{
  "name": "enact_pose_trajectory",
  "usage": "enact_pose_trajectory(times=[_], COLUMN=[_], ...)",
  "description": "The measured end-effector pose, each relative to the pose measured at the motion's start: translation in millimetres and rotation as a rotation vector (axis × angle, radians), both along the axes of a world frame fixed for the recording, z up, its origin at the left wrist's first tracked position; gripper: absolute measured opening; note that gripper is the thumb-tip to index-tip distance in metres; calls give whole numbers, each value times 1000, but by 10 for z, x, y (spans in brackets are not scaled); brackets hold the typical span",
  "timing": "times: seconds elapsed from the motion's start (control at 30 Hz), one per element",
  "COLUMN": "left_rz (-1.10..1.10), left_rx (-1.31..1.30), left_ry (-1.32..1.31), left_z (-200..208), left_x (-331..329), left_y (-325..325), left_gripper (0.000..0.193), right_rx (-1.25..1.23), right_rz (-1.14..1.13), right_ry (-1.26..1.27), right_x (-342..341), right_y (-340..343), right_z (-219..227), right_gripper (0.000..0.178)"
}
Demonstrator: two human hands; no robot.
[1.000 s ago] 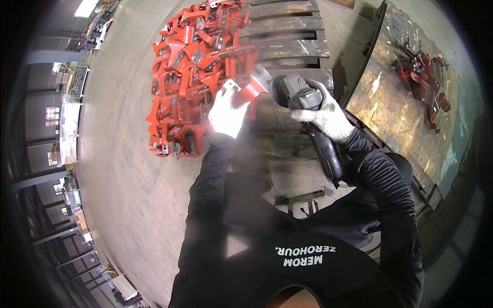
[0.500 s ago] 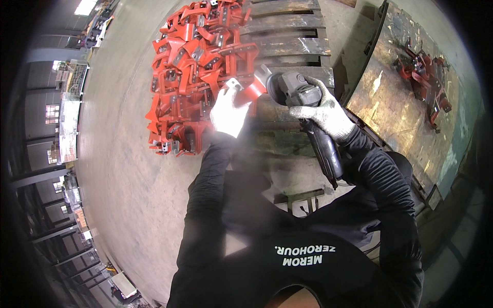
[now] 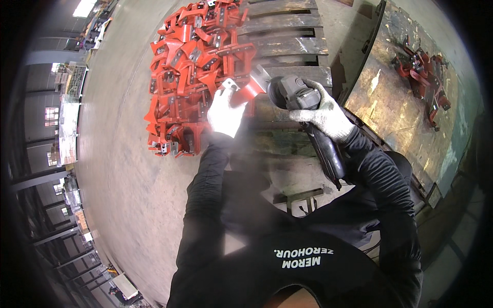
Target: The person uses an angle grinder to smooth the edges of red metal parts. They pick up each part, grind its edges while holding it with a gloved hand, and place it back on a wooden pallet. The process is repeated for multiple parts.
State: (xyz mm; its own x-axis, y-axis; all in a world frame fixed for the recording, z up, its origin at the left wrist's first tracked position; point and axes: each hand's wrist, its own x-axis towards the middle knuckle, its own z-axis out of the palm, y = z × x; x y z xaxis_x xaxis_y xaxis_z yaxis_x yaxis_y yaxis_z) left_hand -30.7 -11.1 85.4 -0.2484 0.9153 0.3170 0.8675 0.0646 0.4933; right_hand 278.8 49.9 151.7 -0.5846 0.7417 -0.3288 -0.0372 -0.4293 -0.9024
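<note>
My left hand [image 3: 226,114], in a white glove, is closed on a red metal bracket [image 3: 248,93] with bare silvery ends. My right hand [image 3: 326,113], gloved too, wraps round the head of a black angle grinder [image 3: 300,93]; its body slants down toward my knee. The grinder's disc [image 3: 277,92] is close against the bracket's bare right end; whether they touch I cannot tell. Just beyond my left hand lies a big heap of similar red brackets [image 3: 187,66], spread over the left part of a wooden pallet [image 3: 292,46].
On the right stands a worn metal-topped table [image 3: 382,102] bearing a smaller cluster of red brackets [image 3: 423,82]. A dark low stand [image 3: 298,197] is by my legs. Concrete floor [image 3: 123,128] stretches left toward shelving and stacked goods along the far wall.
Both hands, the bracket and the grinder hold nearly the same place. The bracket's bare end sits slightly further right, nearer the disc. The whole view has shifted a little.
</note>
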Motion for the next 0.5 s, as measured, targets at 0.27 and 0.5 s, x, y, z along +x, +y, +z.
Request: enact_pose_trajectory(times=[0.27,0.5], left_rz=[-3,14], left_rx=[-80,-94], left_ry=[63,122], left_z=[153,174], left_x=[249,200], left_y=[-67,-72], left_gripper=[57,53], right_rx=[149,73], right_rz=[-104,-29], right_ry=[-80,-53], right_x=[-128,-49], right_y=[51,59], right_z=[-48,-108], right_gripper=[104,104])
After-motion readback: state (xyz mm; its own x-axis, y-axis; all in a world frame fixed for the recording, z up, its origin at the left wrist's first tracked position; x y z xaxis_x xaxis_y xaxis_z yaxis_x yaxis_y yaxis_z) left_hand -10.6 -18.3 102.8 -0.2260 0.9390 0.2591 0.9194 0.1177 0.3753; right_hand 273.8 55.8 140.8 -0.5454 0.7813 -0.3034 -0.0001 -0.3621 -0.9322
